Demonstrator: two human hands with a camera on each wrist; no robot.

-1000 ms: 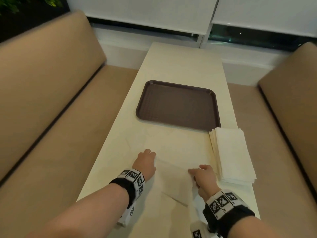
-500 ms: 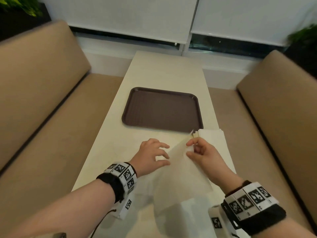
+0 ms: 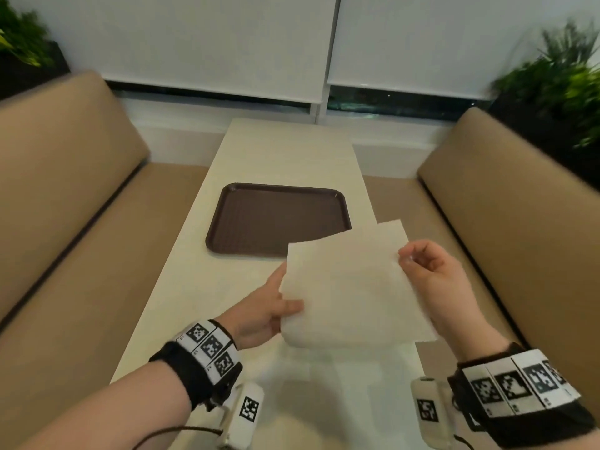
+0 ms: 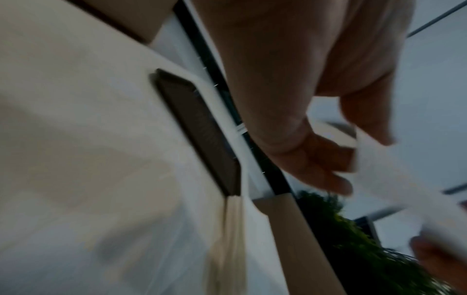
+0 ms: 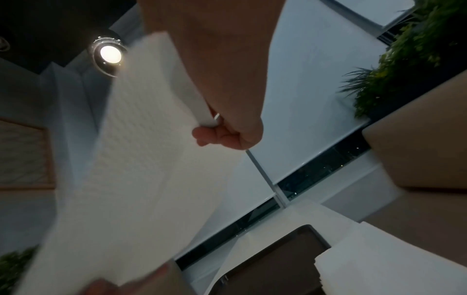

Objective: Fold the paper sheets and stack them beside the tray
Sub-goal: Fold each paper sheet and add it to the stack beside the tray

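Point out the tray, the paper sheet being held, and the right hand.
tray [image 3: 276, 219]: head view, bare middle of its floor.
paper sheet [image 3: 347, 287]: head view, middle of the sheet.
right hand [image 3: 431, 271]: head view, the palm.

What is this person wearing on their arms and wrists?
Both forearms are bare, with no sleeves. Each wrist carries a black band topped by a white strip of square black-and-white coded markers. Under each wrist hangs a small white device with another marker; a thin dark cable trails from the left one. Both hands are ungloved.

Bare table [image 3: 207, 287] left of the tray [image 3: 279, 219]; benches [image 3: 65, 196] flank both sides.
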